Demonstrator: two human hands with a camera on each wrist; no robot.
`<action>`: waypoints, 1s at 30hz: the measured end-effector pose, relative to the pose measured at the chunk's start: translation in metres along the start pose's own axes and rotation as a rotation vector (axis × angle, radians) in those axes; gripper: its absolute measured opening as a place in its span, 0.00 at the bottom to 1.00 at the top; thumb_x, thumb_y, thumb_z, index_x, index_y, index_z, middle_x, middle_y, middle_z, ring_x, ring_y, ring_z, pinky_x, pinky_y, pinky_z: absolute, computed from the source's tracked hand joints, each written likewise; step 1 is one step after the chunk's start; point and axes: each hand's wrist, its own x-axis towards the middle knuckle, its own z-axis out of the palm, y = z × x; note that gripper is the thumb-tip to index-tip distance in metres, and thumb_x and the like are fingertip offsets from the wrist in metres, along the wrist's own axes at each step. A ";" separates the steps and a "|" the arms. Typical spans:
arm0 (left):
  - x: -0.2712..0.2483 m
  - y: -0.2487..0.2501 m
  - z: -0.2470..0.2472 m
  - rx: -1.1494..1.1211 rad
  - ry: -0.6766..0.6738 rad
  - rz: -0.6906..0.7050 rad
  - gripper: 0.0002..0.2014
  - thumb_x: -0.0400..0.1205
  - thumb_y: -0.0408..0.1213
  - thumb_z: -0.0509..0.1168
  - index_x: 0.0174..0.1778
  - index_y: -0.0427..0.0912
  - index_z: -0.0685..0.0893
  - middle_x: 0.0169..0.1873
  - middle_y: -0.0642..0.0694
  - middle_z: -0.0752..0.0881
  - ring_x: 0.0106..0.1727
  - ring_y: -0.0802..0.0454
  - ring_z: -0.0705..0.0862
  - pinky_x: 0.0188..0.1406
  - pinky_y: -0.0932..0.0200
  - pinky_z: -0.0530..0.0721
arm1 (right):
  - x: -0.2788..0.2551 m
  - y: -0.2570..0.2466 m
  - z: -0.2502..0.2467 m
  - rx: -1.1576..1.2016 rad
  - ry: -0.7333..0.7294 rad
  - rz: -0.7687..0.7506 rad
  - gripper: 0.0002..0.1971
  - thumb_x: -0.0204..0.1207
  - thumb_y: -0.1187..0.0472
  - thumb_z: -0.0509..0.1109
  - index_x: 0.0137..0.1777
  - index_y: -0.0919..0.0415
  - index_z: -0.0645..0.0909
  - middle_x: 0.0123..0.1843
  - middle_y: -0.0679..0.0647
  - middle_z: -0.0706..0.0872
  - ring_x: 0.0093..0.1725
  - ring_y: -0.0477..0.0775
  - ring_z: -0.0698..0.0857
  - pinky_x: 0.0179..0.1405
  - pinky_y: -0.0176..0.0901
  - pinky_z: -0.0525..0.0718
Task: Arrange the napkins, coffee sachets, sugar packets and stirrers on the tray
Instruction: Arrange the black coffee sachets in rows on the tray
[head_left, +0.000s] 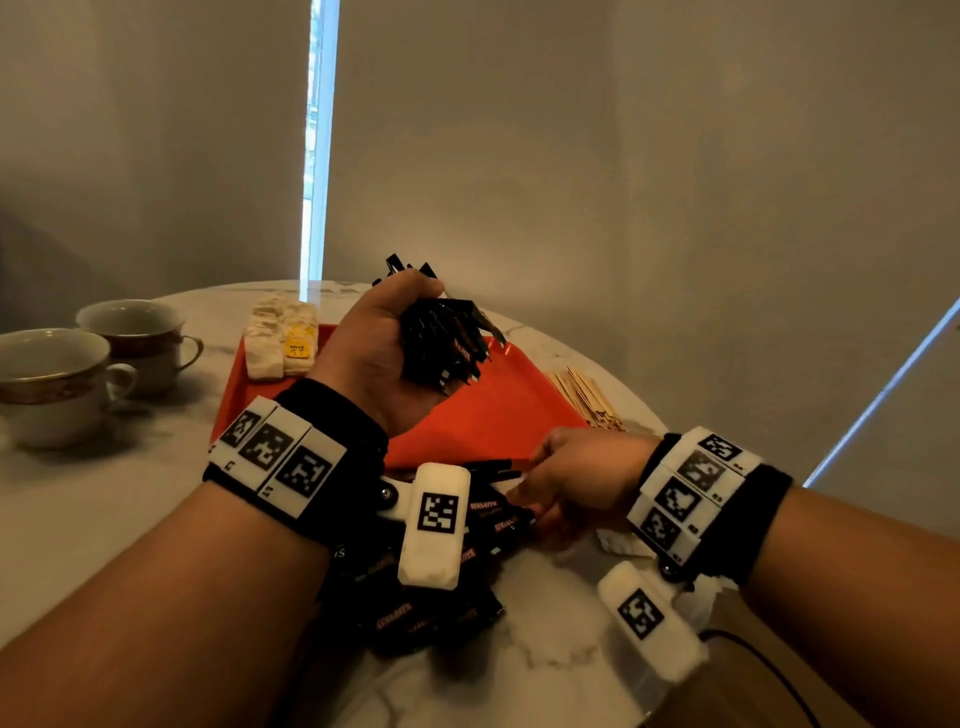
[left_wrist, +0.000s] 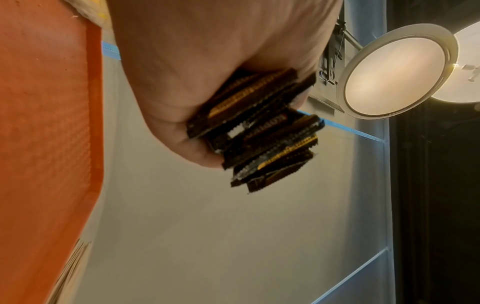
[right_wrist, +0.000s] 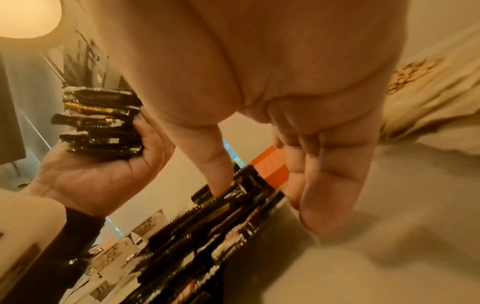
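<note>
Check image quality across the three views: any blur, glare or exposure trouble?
Head: dim, warm cast, blown-out window strip; loose sachets near-black, print barely legible. Left wrist: ceiling lamp glares; left hand and its sachet bundle softly blurred, wide-angle bending of the tray edge. Right wrist: right hand too close, out of focus; the table is smeared.

Tray (head_left: 498, 415) centre free; sugar packets (head_left: 280, 338) far-left corner, stirrers (head_left: 587, 400) flank right edge, cups (head_left: 67, 384) left.
</note>
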 end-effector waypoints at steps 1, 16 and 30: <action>0.000 0.000 0.000 0.004 0.004 -0.001 0.08 0.84 0.39 0.60 0.39 0.44 0.76 0.28 0.46 0.86 0.30 0.48 0.85 0.31 0.60 0.80 | 0.002 0.000 0.002 0.015 -0.009 0.005 0.09 0.77 0.71 0.73 0.55 0.71 0.78 0.58 0.77 0.86 0.50 0.74 0.88 0.56 0.68 0.87; 0.001 0.000 -0.002 -0.036 0.009 -0.017 0.05 0.83 0.38 0.63 0.42 0.42 0.77 0.32 0.44 0.86 0.34 0.47 0.85 0.30 0.58 0.84 | 0.010 0.011 -0.016 0.126 -0.001 0.161 0.07 0.69 0.74 0.68 0.46 0.68 0.77 0.35 0.60 0.79 0.28 0.54 0.80 0.25 0.41 0.77; 0.000 0.000 -0.001 -0.025 0.020 -0.011 0.07 0.83 0.38 0.62 0.40 0.43 0.77 0.30 0.44 0.86 0.31 0.48 0.84 0.29 0.60 0.82 | 0.022 0.010 -0.016 0.026 0.048 0.147 0.21 0.67 0.69 0.79 0.60 0.71 0.83 0.54 0.72 0.89 0.47 0.70 0.92 0.47 0.60 0.91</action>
